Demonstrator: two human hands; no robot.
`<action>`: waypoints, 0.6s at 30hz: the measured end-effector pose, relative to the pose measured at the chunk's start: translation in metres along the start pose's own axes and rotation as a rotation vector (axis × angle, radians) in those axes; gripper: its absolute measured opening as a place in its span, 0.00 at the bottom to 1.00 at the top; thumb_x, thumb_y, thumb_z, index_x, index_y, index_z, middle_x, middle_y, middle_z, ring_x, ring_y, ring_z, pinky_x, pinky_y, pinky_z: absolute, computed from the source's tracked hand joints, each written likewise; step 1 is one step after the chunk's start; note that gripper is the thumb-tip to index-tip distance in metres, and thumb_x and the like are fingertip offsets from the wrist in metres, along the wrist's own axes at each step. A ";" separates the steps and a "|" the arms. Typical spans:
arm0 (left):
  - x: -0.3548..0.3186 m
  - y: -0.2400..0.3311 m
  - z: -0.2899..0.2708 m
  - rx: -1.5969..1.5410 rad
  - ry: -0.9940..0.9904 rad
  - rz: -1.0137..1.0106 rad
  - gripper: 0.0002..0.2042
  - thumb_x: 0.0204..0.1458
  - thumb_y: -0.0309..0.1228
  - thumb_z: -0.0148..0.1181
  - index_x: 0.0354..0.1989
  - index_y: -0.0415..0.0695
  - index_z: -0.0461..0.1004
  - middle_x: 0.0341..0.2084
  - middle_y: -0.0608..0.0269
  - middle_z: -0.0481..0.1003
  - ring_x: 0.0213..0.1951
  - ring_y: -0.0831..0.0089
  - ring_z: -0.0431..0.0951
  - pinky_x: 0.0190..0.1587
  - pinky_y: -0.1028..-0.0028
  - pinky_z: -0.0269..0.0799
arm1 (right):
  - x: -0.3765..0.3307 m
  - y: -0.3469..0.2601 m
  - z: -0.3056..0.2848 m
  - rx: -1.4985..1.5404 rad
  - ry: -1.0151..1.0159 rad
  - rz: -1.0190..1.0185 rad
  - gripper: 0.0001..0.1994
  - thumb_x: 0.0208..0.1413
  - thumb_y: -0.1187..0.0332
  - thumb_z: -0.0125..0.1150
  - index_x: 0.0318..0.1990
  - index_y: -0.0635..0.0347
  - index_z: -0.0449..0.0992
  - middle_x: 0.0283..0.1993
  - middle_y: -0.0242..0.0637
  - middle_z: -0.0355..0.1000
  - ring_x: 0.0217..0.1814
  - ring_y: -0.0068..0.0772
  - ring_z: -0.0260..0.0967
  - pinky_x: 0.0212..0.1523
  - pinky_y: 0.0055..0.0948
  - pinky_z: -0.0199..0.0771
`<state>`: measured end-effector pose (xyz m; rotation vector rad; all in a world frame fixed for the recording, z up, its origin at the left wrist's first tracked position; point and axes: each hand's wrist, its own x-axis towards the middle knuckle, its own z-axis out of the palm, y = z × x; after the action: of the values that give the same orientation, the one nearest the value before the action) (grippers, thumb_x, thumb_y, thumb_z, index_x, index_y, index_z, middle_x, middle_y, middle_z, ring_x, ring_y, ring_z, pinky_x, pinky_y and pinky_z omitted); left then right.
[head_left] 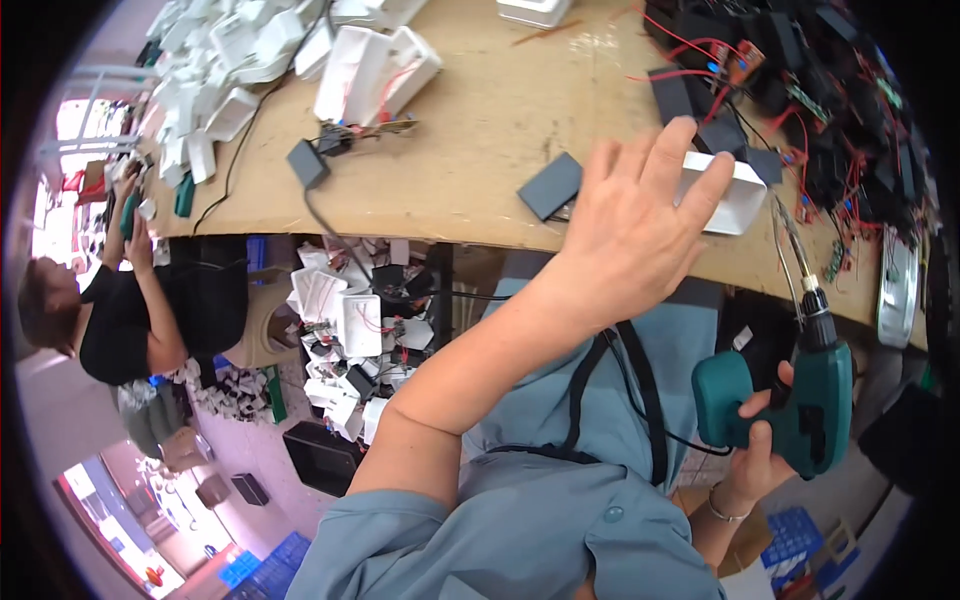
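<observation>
My left hand (637,215) reaches over the near edge of the table, its fingers spread. Some of them overlap a small white plastic housing (745,198); whether they touch it, I cannot tell. Wrapped round the grip of a green soldering gun (822,405) is my right hand (765,450), low at the right. The gun's thin metal tip points up, close to the housing's right side. A dark grey rectangular cover (550,187) lies just left of my left hand, and more dark parts (685,98) lie beyond it.
Black housings with red wires (810,110) crowd the table's right. White housings (230,45) pile up at the far left. Wired white boxes (375,75) stand nearby, with a cord hanging over the edge. Below is a bin of parts (358,325). Another person (130,310) works at left.
</observation>
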<state>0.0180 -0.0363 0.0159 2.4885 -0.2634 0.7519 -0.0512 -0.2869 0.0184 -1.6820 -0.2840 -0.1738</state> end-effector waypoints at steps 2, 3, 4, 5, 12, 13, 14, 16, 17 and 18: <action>-0.006 -0.008 0.003 -0.033 -0.078 -0.060 0.34 0.34 0.29 0.67 0.56 0.46 0.63 0.53 0.45 0.58 0.49 0.53 0.66 0.48 0.59 0.64 | 0.002 0.000 0.002 0.002 -0.009 -0.007 0.33 0.50 0.67 0.63 0.61 0.69 0.55 0.54 0.54 0.66 0.30 0.26 0.67 0.31 0.21 0.68; -0.010 -0.012 0.003 0.000 -0.069 -0.029 0.33 0.35 0.29 0.66 0.56 0.46 0.63 0.52 0.45 0.59 0.49 0.52 0.66 0.48 0.61 0.66 | 0.002 0.000 0.005 0.014 -0.019 -0.018 0.33 0.50 0.67 0.63 0.61 0.69 0.55 0.54 0.54 0.66 0.30 0.26 0.67 0.31 0.21 0.68; -0.008 -0.012 0.002 0.022 -0.063 0.010 0.33 0.36 0.29 0.66 0.56 0.45 0.63 0.51 0.45 0.59 0.49 0.51 0.67 0.47 0.62 0.68 | 0.001 -0.001 0.005 0.022 -0.007 -0.010 0.33 0.50 0.67 0.63 0.61 0.69 0.55 0.54 0.54 0.65 0.30 0.26 0.67 0.30 0.21 0.67; -0.011 -0.013 -0.006 0.027 -0.073 0.007 0.31 0.38 0.29 0.65 0.56 0.45 0.64 0.50 0.45 0.61 0.47 0.50 0.69 0.48 0.64 0.69 | 0.001 -0.001 0.005 0.029 0.007 -0.001 0.33 0.51 0.68 0.63 0.61 0.69 0.54 0.54 0.54 0.65 0.30 0.26 0.67 0.30 0.20 0.67; -0.029 -0.063 -0.060 0.183 0.013 -0.123 0.29 0.37 0.29 0.64 0.54 0.43 0.67 0.46 0.47 0.66 0.43 0.53 0.70 0.40 0.60 0.69 | 0.003 0.001 0.001 0.010 -0.013 -0.011 0.32 0.51 0.68 0.63 0.61 0.69 0.55 0.54 0.54 0.65 0.30 0.25 0.67 0.30 0.21 0.68; -0.030 -0.071 -0.066 0.214 0.022 -0.089 0.30 0.37 0.30 0.65 0.54 0.43 0.66 0.46 0.48 0.66 0.43 0.52 0.70 0.40 0.60 0.68 | 0.003 0.000 0.002 0.032 -0.011 -0.008 0.32 0.51 0.68 0.63 0.60 0.69 0.55 0.54 0.53 0.65 0.30 0.25 0.67 0.30 0.21 0.68; -0.032 -0.079 -0.070 0.242 0.030 -0.057 0.30 0.38 0.32 0.65 0.54 0.43 0.66 0.46 0.49 0.66 0.42 0.52 0.70 0.41 0.60 0.67 | 0.004 0.000 0.003 0.052 -0.009 -0.005 0.32 0.51 0.68 0.63 0.60 0.69 0.55 0.54 0.53 0.65 0.30 0.25 0.67 0.30 0.22 0.68; -0.033 -0.095 -0.079 0.342 0.127 -0.112 0.31 0.38 0.34 0.66 0.55 0.45 0.66 0.46 0.50 0.66 0.43 0.52 0.70 0.44 0.61 0.65 | 0.005 -0.001 0.006 0.063 -0.002 0.004 0.32 0.50 0.68 0.63 0.60 0.69 0.55 0.54 0.53 0.65 0.30 0.26 0.67 0.30 0.22 0.68; -0.034 -0.100 -0.084 0.393 0.163 -0.222 0.31 0.38 0.34 0.67 0.56 0.46 0.66 0.48 0.52 0.65 0.48 0.54 0.67 0.48 0.59 0.61 | 0.005 -0.002 0.007 0.077 -0.003 0.013 0.32 0.50 0.69 0.63 0.60 0.69 0.55 0.53 0.53 0.66 0.30 0.26 0.67 0.31 0.22 0.68; -0.032 -0.103 -0.086 0.384 0.159 -0.215 0.31 0.38 0.34 0.67 0.56 0.46 0.66 0.48 0.52 0.65 0.48 0.54 0.67 0.48 0.59 0.61 | 0.006 -0.004 0.007 0.072 0.007 0.014 0.32 0.50 0.69 0.63 0.60 0.69 0.55 0.53 0.53 0.66 0.30 0.26 0.67 0.31 0.22 0.68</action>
<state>-0.0151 0.0977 0.0149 2.7303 0.2249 0.9766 -0.0469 -0.2789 0.0228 -1.6111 -0.2703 -0.1577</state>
